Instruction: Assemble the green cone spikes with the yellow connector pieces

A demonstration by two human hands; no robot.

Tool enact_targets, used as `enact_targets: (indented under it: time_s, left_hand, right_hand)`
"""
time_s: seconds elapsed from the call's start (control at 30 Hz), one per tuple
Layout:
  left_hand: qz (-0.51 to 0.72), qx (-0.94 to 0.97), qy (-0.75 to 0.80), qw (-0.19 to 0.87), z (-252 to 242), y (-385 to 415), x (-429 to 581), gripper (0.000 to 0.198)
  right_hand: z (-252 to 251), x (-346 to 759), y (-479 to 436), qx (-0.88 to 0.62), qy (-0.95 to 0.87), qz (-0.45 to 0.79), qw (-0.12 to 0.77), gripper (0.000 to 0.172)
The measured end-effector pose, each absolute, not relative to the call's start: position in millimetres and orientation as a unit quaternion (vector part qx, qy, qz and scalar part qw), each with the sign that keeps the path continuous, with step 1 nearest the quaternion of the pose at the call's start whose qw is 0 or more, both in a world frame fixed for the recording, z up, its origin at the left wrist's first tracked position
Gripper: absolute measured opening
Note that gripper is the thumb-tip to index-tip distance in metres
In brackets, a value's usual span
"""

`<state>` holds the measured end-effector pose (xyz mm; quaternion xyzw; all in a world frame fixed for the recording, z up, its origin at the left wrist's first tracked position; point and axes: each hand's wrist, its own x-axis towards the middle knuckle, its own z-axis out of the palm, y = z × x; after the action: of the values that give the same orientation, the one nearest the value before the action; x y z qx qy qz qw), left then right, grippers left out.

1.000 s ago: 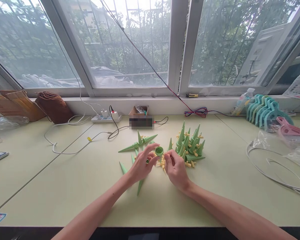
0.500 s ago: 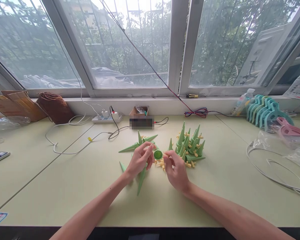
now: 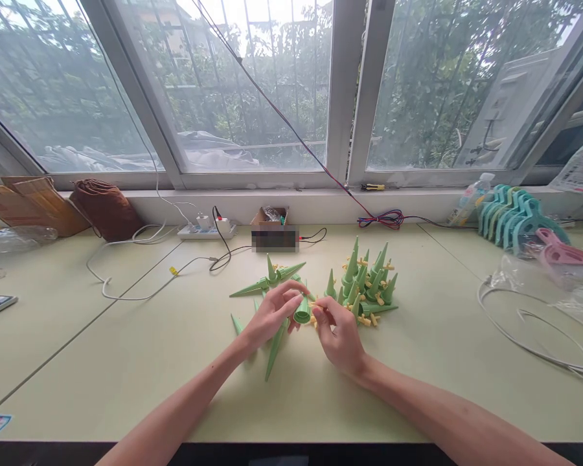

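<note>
My left hand (image 3: pixel 267 315) is closed around a green plastic cone spike (image 3: pixel 298 309), its round open end tilted toward my right hand. My right hand (image 3: pixel 337 333) pinches a small yellow plastic piece (image 3: pixel 315 304) right at that open end. A cluster of green cone spikes (image 3: pixel 366 281) with yellow fittings stands upright just behind and to the right of my right hand. More green spikes (image 3: pixel 267 279) lie flat behind my left hand, and one long spike (image 3: pixel 274 351) lies under it.
A pale green table (image 3: pixel 126 362) runs to the window sill. A white power strip (image 3: pixel 206 228) with cables, a small cardboard box (image 3: pixel 270 219) and a brown bag (image 3: pixel 104 206) sit at the back. Teal clips (image 3: pixel 512 217), plastic bags and a white cable (image 3: pixel 529 330) lie on the right.
The green spike in my left hand has turned, its open end dropping from facing up to facing my right hand. Both hands drew slightly closer together.
</note>
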<state>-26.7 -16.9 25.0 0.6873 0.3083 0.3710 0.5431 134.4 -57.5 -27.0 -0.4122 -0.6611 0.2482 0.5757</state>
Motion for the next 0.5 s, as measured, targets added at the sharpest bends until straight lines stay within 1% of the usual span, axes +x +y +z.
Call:
enact_targets:
  time_s: [0.17,0.3,0.5]
  left_hand:
    - [0.386,0.691,0.281,0.542,23.6,-18.6,-26.7,0.027]
    - [0.383,0.715,0.255,0.527,16.5,-16.7,-28.9,0.030]
    - [0.386,0.764,0.263,0.446,11.9,-19.2,-26.7,0.035]
  right_hand:
    - [-27.9,133.8,-57.6,-0.414,-0.661,0.254,0.572,0.025]
    - [-28.4,134.7,-56.7,-0.415,-0.657,0.252,0.576,0.025]
    - [-26.1,136.4,-55.3,-0.424,-0.649,0.252,0.580,0.026]
